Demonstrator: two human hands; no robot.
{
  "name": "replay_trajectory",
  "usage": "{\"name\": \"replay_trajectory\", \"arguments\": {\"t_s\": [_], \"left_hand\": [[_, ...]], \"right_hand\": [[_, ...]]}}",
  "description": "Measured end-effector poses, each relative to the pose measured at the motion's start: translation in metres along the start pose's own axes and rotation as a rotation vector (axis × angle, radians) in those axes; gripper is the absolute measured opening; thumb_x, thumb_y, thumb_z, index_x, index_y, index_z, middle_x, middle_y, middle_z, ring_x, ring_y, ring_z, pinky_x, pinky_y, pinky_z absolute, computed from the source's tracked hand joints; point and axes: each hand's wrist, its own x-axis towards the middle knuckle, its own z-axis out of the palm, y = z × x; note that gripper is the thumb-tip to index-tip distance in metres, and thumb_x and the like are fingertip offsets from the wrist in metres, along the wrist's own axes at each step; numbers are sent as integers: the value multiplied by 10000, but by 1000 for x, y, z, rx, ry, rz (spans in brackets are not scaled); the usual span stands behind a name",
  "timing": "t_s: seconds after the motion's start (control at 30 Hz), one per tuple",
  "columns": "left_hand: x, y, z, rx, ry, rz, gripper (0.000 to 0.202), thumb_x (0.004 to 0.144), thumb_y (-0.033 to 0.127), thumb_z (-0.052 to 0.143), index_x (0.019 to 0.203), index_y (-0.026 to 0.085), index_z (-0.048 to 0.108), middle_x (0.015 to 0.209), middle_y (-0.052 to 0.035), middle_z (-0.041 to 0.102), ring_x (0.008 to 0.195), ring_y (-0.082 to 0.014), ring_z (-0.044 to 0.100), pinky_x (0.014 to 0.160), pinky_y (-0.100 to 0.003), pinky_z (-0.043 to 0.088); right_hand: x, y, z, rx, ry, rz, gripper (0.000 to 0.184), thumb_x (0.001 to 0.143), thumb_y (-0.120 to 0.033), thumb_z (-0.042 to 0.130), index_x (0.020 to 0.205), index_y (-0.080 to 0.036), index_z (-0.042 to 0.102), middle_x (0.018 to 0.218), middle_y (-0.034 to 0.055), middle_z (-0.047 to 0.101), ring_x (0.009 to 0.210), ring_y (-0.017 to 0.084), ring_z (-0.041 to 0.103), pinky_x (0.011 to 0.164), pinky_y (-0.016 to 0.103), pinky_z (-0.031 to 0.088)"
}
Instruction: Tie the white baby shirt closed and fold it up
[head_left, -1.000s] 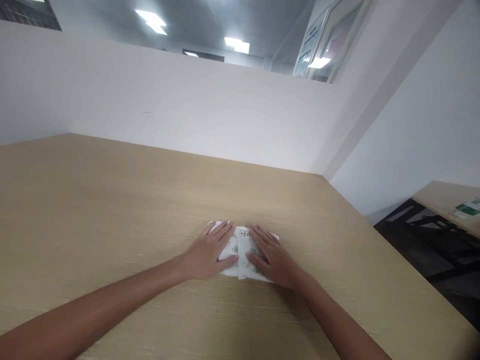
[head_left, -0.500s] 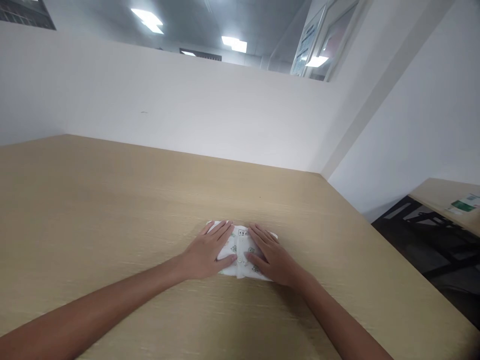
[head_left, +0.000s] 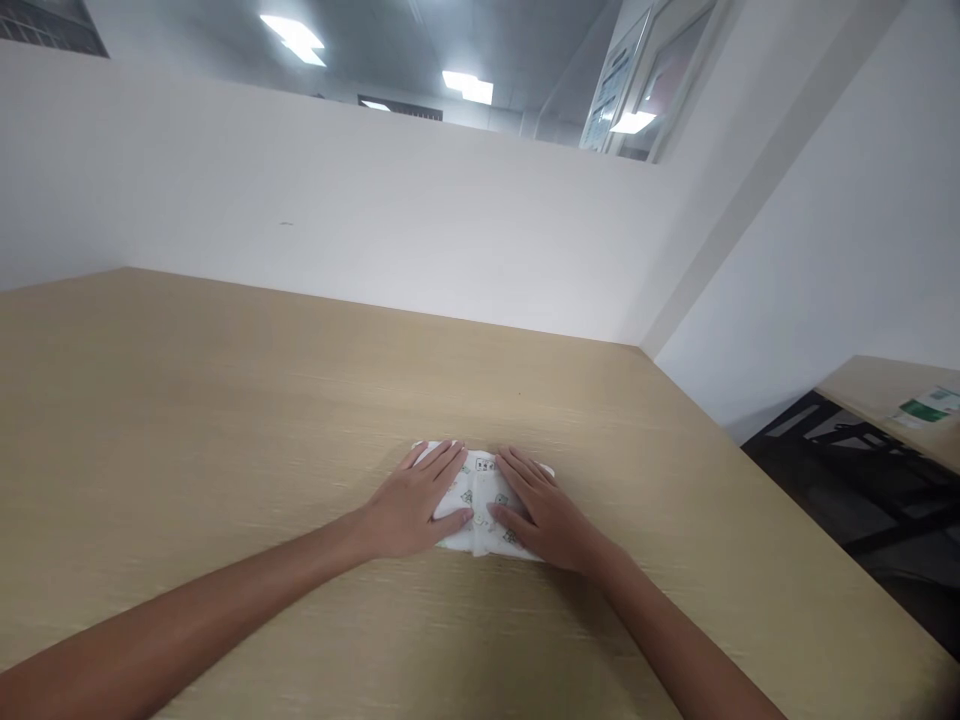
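Observation:
A small folded white shirt [head_left: 482, 500] lies on the wooden table, with a button placket down its middle and little greenish prints. Near its top edge is a small dark printed mark. My left hand [head_left: 424, 500] rests flat over the left part of the shirt, fingers stretched forward and thumb towards the placket. Across the right part lies my right hand [head_left: 540, 510], also flat, its thumb pointing inward. Both hands are open and touch the cloth from above. They hide the shirt's outer portions.
The table [head_left: 300, 380] reaches back to a low white partition [head_left: 375, 210]. At the right, beyond the table's edge, stands another table [head_left: 862, 385] with a dark frame, carrying a green and white packet [head_left: 932, 407]. A white wall [head_left: 847, 230] rises behind it.
Both hands stay flat on the folded shirt in the same places. Only the camera view has shifted very slightly.

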Motion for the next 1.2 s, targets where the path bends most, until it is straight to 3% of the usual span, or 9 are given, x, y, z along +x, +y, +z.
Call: {"name": "replay_trajectory", "arguments": {"t_s": [0.77,1.0,1.2], "left_hand": [[0,2,-3,-24,7,3,823,1034,679,323,1676,252,36,1668,-78,267,1549,-284,243,1278,-507,159],[2,6,-13,-42,-29,13,633,1050,631,344,1633,413,227,1677,-49,245,1539,-307,260,1241,-583,208],[1,6,-12,-64,4,11,571,1041,623,383,1555,376,414,1648,-59,313,1523,-314,286,1246,-580,214]], "right_hand": [[0,0,0,0,7,-14,743,1068,-638,364,1666,-221,220,1664,79,199,1561,284,166,1288,524,204],[0,1,1,-10,-7,-9,754,1070,-640,350,1656,-176,249,1664,85,194,1566,270,152,1294,509,198],[0,1,1,0,10,-27,746,1071,-633,357,1663,-196,230,1658,89,217,1561,276,170,1290,509,209]]}}
